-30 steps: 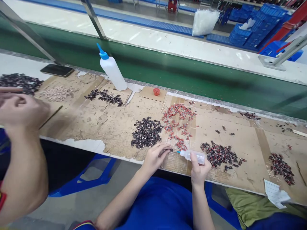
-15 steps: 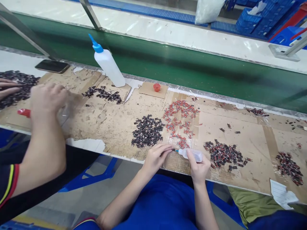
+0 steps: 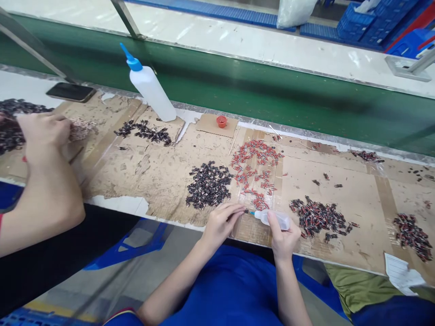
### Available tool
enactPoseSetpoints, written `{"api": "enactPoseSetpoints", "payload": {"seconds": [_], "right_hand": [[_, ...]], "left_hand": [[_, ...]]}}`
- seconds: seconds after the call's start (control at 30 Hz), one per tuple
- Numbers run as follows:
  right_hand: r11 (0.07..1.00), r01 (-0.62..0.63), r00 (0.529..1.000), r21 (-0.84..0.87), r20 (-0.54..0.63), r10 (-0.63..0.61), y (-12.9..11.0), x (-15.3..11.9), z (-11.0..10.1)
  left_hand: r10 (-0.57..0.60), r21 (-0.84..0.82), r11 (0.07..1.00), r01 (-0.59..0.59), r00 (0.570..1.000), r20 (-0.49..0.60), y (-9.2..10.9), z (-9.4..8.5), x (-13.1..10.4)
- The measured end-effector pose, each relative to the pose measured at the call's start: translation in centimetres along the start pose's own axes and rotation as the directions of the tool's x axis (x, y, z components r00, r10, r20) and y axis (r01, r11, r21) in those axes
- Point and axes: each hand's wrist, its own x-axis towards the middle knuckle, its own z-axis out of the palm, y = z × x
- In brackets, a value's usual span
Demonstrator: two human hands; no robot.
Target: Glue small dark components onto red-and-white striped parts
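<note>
At the lower centre of the frame, the person's left hand [image 3: 221, 224] pinches a small black part [image 3: 246, 211] between closed thumb and fingertips; the hand covers much of it. Just to the right, the right hand [image 3: 285, 237] has its fingers wrapped around a small bottle [image 3: 277, 220], thumb on top, the bottle lying nearly level with its blue tip pointing left at the part. Whether tip and part touch is too small to tell. Above the left hand, near the centre of the frame, lies a pile of black pieces [image 3: 209, 185], and beside it on the right a spread of red pieces [image 3: 255, 151]. Right of the right hand is a heap of red-and-black pieces [image 3: 319, 218], with a smaller heap [image 3: 412, 237] at the far right. All rest on cardboard [image 3: 163, 181]. A big white bottle [image 3: 152, 93] leans at the upper left, and a red cup [image 3: 221, 121] sits above centre. At the left edge, a co-worker's hand [image 3: 45, 129] is over dark pieces [image 3: 12, 136]; its grip cannot be made out.
</note>
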Motion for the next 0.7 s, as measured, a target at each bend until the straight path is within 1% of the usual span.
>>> {"api": "enactPoseSetpoints", "payload": {"seconds": [0.2,0.43,0.5,0.57,0.63,0.7], "right_hand": [[0.999,-0.022,0.998,-0.027,0.056,0.024,0.0,0.1,0.1],[0.999,-0.034,0.999,-0.018,0.024,0.034,0.4,0.0,0.1],[0.999,-0.041,0.999,0.022,-0.023,0.041,0.9,-0.2,0.0],[0.996,-0.030,0.991,0.083,-0.125,0.041,1.4,-0.2,-0.4],[0.992,0.007,0.973,0.125,-0.231,0.022,1.7,0.0,-0.8],[0.992,0.052,0.958,0.119,-0.285,-0.016,1.5,0.7,-1.1]], "left_hand": [[-0.009,-0.017,1.000,0.009,1.000,0.017,0.0,-0.1,0.0],[-0.016,-0.026,1.000,0.016,1.000,-0.002,0.1,0.0,0.0],[-0.014,-0.036,0.999,0.014,1.000,-0.009,0.1,0.0,0.0],[-0.018,-0.046,0.999,0.018,1.000,-0.008,0.1,0.0,0.0],[-0.030,-0.057,0.998,0.031,1.000,0.009,0.1,-0.1,0.1],[-0.044,-0.063,0.997,0.047,0.998,0.038,0.0,-0.4,0.2]]}}
